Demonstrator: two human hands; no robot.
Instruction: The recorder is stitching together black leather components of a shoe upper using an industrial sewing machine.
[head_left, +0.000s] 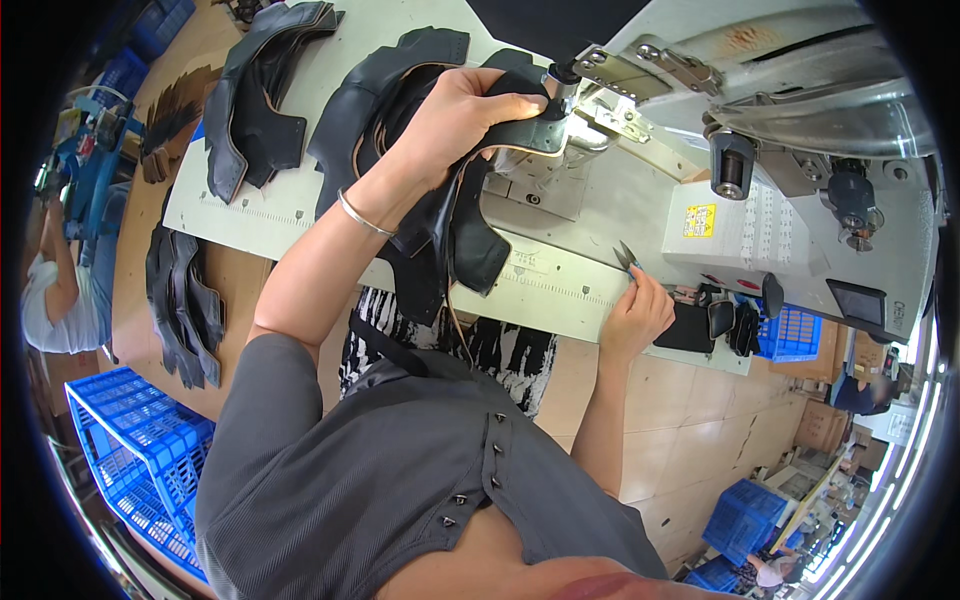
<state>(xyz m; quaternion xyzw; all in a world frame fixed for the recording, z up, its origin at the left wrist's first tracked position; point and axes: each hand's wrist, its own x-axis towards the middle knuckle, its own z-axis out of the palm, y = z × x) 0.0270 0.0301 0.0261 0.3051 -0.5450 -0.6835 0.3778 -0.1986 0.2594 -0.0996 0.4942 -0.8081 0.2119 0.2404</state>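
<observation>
Pale tabletop point(545, 312) with a sewing machine point(815, 250) from 1 to 3 o'clock: my left hand point(455, 118) pinches a black leather piece point(537, 137) at 12 o'clock, its end at the machine's foot point(562, 90), while my right hand point(637, 315), at 3 o'clock, is closed around small snips point(626, 257), clear of the leather. Work appears partway through, with one piece in hand and similar black pieces in a near pile point(350, 110) at 11 o'clock, a farther pile point(250, 90) at 10 and a bundle point(183, 300) at 9; which are sewn and which remain, I cannot tell.
</observation>
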